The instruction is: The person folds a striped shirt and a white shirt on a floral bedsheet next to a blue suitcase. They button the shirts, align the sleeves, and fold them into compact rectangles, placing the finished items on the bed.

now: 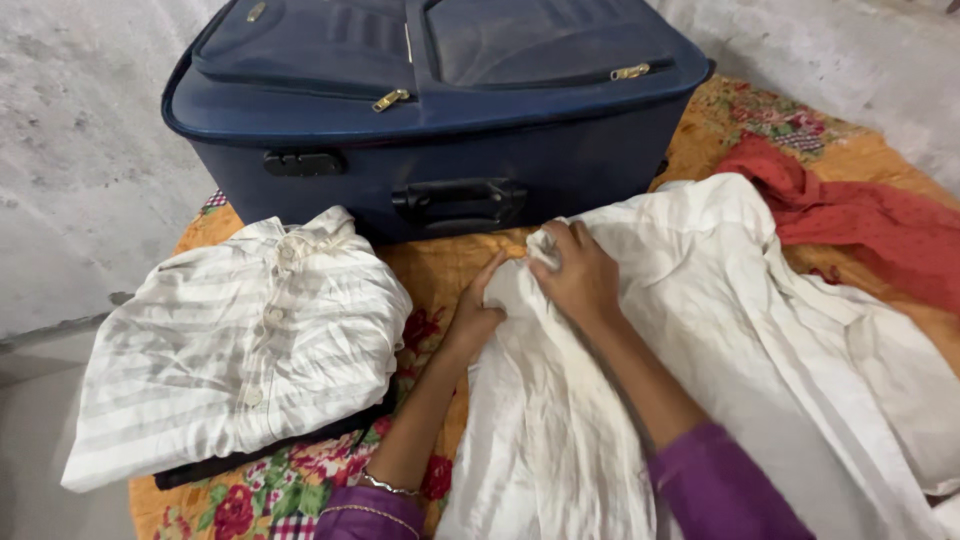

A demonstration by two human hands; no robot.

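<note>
White crumpled garment (720, 330) is bunched in the right hand (578, 272), fingers clenched on its edge; the left hand (478, 312) grips the same cloth just beside it. Left of both lies a folded striped shirt (240, 340); beyond, a navy suitcase (430, 100); rightward, red cloth (860, 225).

Nothing like that around my spot honestly, no packages, labels, signs or screens anywhere that I can see from here.

Purple sleeves pushed up both forearms, thin silver bracelet on the left wrist, bare hands without rings
</note>
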